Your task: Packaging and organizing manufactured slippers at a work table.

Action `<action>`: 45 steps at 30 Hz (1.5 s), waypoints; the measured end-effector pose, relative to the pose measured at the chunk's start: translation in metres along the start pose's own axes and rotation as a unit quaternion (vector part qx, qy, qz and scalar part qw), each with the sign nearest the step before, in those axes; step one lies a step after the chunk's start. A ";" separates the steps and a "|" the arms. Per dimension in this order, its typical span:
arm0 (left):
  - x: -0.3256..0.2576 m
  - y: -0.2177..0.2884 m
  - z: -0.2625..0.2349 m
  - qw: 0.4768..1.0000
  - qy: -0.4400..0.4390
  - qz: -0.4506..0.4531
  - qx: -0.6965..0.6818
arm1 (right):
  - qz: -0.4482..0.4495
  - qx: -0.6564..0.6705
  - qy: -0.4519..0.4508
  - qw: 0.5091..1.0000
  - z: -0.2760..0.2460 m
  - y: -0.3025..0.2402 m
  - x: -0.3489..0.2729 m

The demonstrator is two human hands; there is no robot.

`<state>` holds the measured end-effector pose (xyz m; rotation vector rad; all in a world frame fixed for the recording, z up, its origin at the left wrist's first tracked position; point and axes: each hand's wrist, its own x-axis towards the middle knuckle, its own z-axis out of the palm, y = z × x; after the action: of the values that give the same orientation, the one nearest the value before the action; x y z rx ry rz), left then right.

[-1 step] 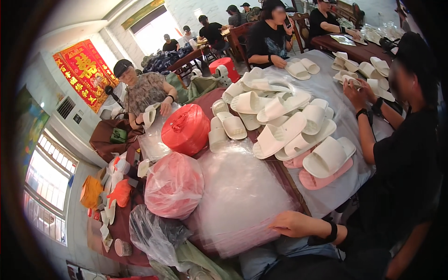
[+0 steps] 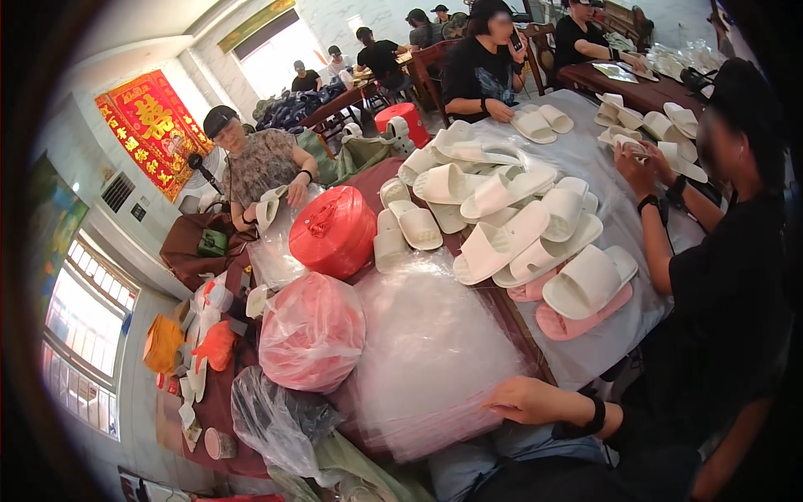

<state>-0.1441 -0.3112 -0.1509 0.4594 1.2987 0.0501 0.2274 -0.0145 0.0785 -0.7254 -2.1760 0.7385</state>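
Note:
My right hand (image 2: pixel 525 400), with a black band on the wrist, comes in from the lower right. It lies with loose fingers on the near edge of a stack of clear plastic bags (image 2: pixel 427 351) on the table and holds nothing. My left hand is out of view. Beyond the bags lies a heap of white slippers (image 2: pixel 502 209), with a pink pair (image 2: pixel 577 318) at its near side. Left of the stack stands a red spool wrapped in a clear bag (image 2: pixel 311 333), and behind it a bare red spool (image 2: pixel 333 230).
A person in black (image 2: pixel 728 301) sits close on the right, handling a slipper (image 2: pixel 629 146). Across the table a capped person (image 2: pixel 268 167) bags slippers. More people sit at the tables behind. Crumpled bags (image 2: pixel 276 418) and small items crowd the left end of the table.

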 end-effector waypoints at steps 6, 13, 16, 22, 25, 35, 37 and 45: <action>0.008 0.001 0.017 1.000 -0.022 0.007 0.006 | 0.019 -0.049 0.011 0.999 -0.013 -0.003 -0.002; 0.032 0.025 0.035 0.993 -0.096 0.003 0.065 | 0.027 -0.111 0.046 0.992 -0.012 0.008 -0.003; 0.035 0.033 0.030 0.988 -0.120 -0.005 0.098 | 0.040 -0.098 0.035 0.994 -0.014 0.004 -0.001; 0.038 0.058 0.019 0.974 -0.156 -0.015 0.161 | 0.039 -0.098 0.033 0.994 -0.011 0.013 -0.010; 0.036 0.066 0.015 0.970 -0.164 -0.016 0.178 | 0.042 -0.101 0.064 0.992 -0.008 0.015 -0.012; -0.025 0.017 0.011 0.979 -0.140 -0.045 0.143 | 0.047 -0.131 0.080 0.987 -0.020 0.010 -0.009; -0.038 0.009 0.009 0.981 -0.132 -0.049 0.135 | 0.055 -0.124 0.072 0.988 -0.021 0.008 -0.006; -0.051 0.020 0.006 0.982 -0.124 -0.037 0.135 | 0.092 -0.198 0.124 0.968 -0.043 0.011 -0.002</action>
<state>-0.1485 -0.3090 -0.0963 0.6280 1.0791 -0.2431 0.2641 0.0040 0.0946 -1.1702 -2.0603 0.2761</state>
